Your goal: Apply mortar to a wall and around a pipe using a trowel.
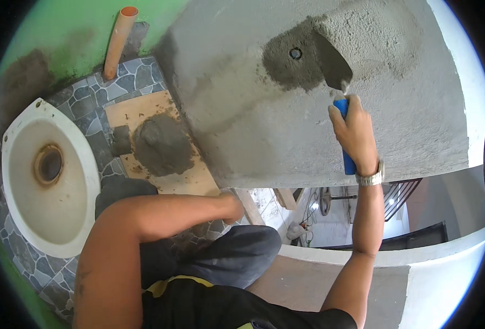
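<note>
Trowel (335,64) at two o'clock, its blue handle (349,163) gripped in the right hand (355,129), its blade at the cement-plastered wall (264,142), with a small round pipe opening (295,53) toward the blade's nine o'clock. The left hand (232,208), at six o'clock, lies near the plywood board (138,107) bearing a mortar heap (163,145); whether it grips anything cannot be told.

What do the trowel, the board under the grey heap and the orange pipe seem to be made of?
Trowel in the right hand: blade probably metal, being thin and crisp-edged; blue handle likely plastic, evenly coloured.
Board: perhaps plywood, as it is flat and pale tan, with grey smears.
Pipe: likely plastic, smooth-looking, judging by its even orange colour and hollow round end.
</note>
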